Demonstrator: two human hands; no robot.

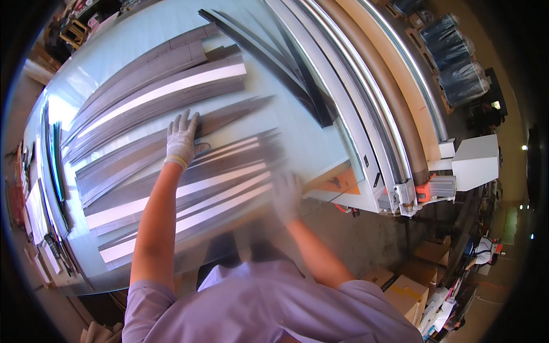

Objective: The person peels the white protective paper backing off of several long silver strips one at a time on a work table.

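Long dark grey strips lie in loose stacks across a pale, glossy table [311, 151]. My left hand [182, 140], in a white knit glove, rests on the middle strips [226, 118] with its fingers stretched out. Nearer to me is another stack of strips [223, 197], some showing white faces, its right ends smeared by motion. My right hand [287, 194], gloved too, is beside those right ends; it is so blurred that its fingers cannot be made out. Beyond my left hand, a farther stack [191, 83] has one bright white strip on it.
Long black bars [271, 71] lie at an angle at the far right of the table. Alongside runs a machine with long rollers [394, 103] and a white end box [477, 163]. Cardboard boxes [407, 296] stand at the lower right. Wrapped dark rolls [457, 63] sit behind the machine.
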